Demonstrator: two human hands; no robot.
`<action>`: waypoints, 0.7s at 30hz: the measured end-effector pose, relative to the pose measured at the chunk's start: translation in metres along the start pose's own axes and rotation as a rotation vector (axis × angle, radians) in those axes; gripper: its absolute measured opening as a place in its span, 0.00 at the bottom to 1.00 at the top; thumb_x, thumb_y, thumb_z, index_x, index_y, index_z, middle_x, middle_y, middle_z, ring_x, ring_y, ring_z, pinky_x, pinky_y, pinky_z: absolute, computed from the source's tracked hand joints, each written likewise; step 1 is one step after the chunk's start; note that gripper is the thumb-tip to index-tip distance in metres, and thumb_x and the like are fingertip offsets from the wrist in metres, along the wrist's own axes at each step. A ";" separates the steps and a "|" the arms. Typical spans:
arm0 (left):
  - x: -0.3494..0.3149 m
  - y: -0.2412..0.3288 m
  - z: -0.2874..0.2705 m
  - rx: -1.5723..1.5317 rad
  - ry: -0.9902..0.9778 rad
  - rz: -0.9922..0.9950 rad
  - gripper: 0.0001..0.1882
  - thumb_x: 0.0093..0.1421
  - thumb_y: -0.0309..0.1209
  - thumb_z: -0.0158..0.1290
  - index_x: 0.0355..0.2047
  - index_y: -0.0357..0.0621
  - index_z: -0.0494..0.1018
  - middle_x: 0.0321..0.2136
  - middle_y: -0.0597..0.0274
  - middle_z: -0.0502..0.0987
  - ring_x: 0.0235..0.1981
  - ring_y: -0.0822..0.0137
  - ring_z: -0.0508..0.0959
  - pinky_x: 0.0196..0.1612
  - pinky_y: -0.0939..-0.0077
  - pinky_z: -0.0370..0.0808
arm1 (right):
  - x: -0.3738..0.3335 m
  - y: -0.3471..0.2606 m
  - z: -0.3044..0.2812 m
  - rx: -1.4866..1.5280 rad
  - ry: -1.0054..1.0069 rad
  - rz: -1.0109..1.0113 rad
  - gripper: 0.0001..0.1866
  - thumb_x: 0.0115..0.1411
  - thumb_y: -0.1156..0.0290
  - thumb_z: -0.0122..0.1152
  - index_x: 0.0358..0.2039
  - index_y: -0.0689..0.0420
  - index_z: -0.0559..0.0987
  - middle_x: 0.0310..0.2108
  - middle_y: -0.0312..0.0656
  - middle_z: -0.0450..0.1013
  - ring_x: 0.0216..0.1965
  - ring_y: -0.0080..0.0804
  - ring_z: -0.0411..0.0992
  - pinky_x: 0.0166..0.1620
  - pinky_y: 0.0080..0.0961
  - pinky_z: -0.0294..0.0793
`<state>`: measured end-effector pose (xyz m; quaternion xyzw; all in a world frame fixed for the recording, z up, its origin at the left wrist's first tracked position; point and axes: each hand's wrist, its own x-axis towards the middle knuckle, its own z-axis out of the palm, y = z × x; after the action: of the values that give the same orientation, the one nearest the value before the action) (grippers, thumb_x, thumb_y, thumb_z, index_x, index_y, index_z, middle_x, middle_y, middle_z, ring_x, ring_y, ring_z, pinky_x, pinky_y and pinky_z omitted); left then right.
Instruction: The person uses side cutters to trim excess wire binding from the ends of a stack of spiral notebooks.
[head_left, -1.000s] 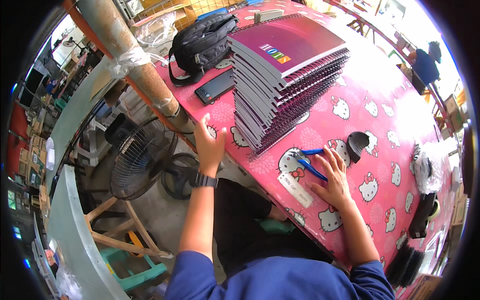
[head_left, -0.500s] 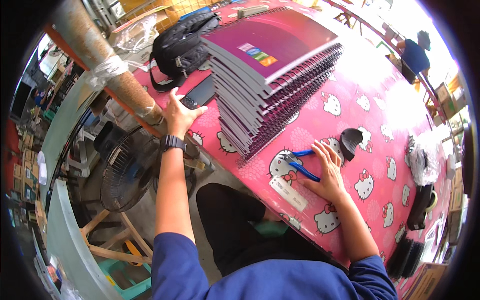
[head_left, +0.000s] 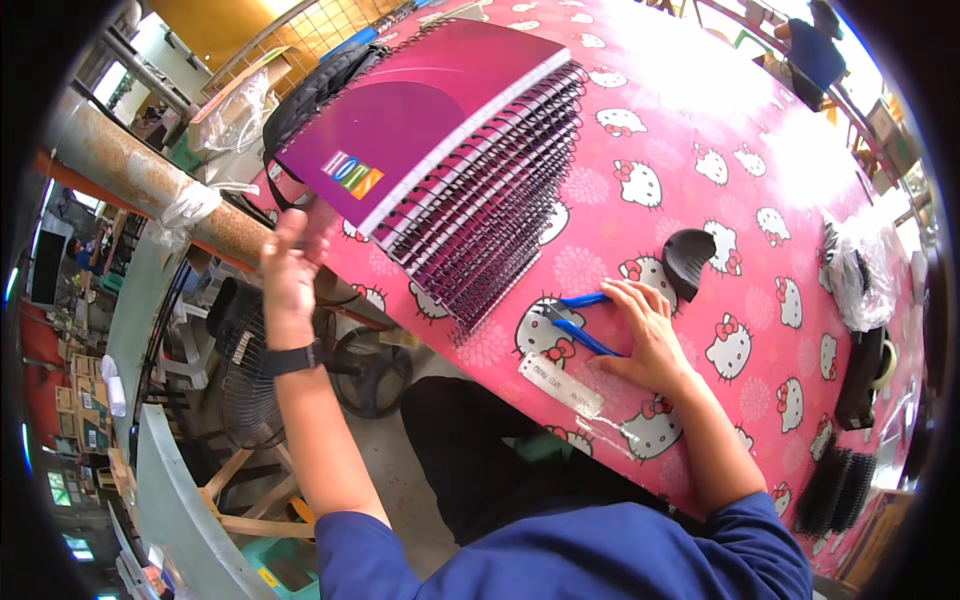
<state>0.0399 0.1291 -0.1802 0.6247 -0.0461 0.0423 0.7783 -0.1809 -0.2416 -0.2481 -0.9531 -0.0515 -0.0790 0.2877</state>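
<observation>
A tall stack of purple-covered spiral notebooks (head_left: 430,110) stands on the table, black wire coils facing right. My left hand (head_left: 291,270), a watch on its wrist, is lifted beside the stack's near left corner. Its fingers are partly blurred but look apart, and nothing shows in them. My right hand (head_left: 648,345) rests on the table, fingers and thumb around the blue handles of wire cutters (head_left: 585,338) whose handles are spread. Just below the cutters' jaws lies a flat whitish metal strip (head_left: 560,384). A curved black ridged piece (head_left: 688,262) sits beyond my right fingers.
A pink patterned cloth (head_left: 640,235) covers the table. A black bag (head_left: 315,100) is partly hidden behind the notebooks. Left stand a rusty post (head_left: 130,165) and a fan (head_left: 250,370). Right are a plastic-wrapped bundle (head_left: 860,275) and black coils (head_left: 838,490). Another person (head_left: 815,60) is far right.
My left hand has come off the phone and risen away from the table. The phone is now out of sight. The view has shifted; my right hand stays at the cutters.
</observation>
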 end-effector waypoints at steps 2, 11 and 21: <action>-0.007 0.045 0.014 -0.050 -0.013 0.153 0.23 0.55 0.42 0.60 0.42 0.35 0.71 0.33 0.53 0.77 0.33 0.66 0.79 0.37 0.75 0.77 | 0.002 0.001 0.001 -0.036 0.008 -0.007 0.49 0.35 0.58 0.75 0.59 0.54 0.63 0.58 0.42 0.62 0.61 0.45 0.56 0.62 0.43 0.52; -0.054 0.131 0.108 0.841 -0.025 0.927 0.26 0.59 0.45 0.54 0.47 0.32 0.73 0.45 0.50 0.76 0.48 0.65 0.75 0.57 0.74 0.63 | 0.004 0.005 0.000 -0.141 -0.018 -0.050 0.47 0.38 0.56 0.73 0.58 0.56 0.63 0.57 0.43 0.61 0.59 0.45 0.56 0.60 0.43 0.54; -0.051 0.129 0.068 1.129 -0.260 1.041 0.26 0.65 0.44 0.42 0.54 0.36 0.69 0.55 0.50 0.70 0.56 0.63 0.70 0.60 0.63 0.59 | 0.020 -0.025 -0.012 -0.005 -0.250 -0.066 0.29 0.48 0.59 0.65 0.46 0.65 0.71 0.36 0.50 0.66 0.42 0.45 0.68 0.44 0.36 0.69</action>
<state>-0.0275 0.0905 -0.0469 0.8244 -0.3957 0.3457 0.2106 -0.1666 -0.2265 -0.2211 -0.9541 -0.1181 0.0306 0.2737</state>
